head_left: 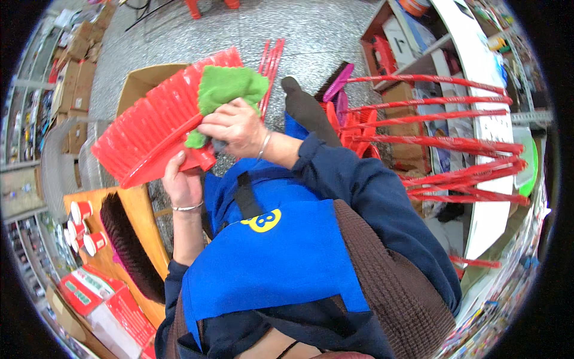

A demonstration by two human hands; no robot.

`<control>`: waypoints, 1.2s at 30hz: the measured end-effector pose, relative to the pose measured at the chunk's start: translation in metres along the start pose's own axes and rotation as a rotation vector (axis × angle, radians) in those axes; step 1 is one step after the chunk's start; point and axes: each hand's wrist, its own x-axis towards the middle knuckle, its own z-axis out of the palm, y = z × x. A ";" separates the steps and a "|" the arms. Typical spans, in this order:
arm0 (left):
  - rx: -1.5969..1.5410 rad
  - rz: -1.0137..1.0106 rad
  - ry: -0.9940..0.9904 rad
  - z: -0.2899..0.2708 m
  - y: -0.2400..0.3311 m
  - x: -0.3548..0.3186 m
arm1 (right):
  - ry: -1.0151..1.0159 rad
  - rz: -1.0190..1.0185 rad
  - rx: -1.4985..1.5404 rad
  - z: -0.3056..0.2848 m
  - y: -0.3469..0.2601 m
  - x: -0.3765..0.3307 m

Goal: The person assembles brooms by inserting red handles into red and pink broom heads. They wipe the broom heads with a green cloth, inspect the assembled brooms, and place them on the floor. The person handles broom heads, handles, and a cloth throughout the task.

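A red plastic broom head is held up in front of me, bristles fanning to the upper left. My left hand grips its base from below, a bracelet on the wrist. My right hand presses a green cloth against the top of the broom head, fingers closed over the cloth. I wear a blue apron over a dark blue sleeve and brown vest.
Several red broom handles lean across the right by a white shelf unit. An open cardboard box lies behind the broom head. A wooden table at left carries a black brush, red-and-white cups and red boxes.
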 end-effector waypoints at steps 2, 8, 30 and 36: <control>-0.023 0.037 0.049 0.001 -0.001 -0.003 | 0.005 -0.041 -0.088 0.001 0.013 -0.007; 0.020 0.120 0.203 -0.004 0.019 -0.005 | 0.006 0.724 0.020 -0.010 0.079 -0.037; 0.181 0.121 -0.074 0.018 -0.032 0.007 | -0.149 -0.239 0.452 0.005 -0.053 0.078; 0.382 0.006 0.015 0.019 -0.018 0.006 | -0.055 -0.083 0.317 0.002 -0.018 0.042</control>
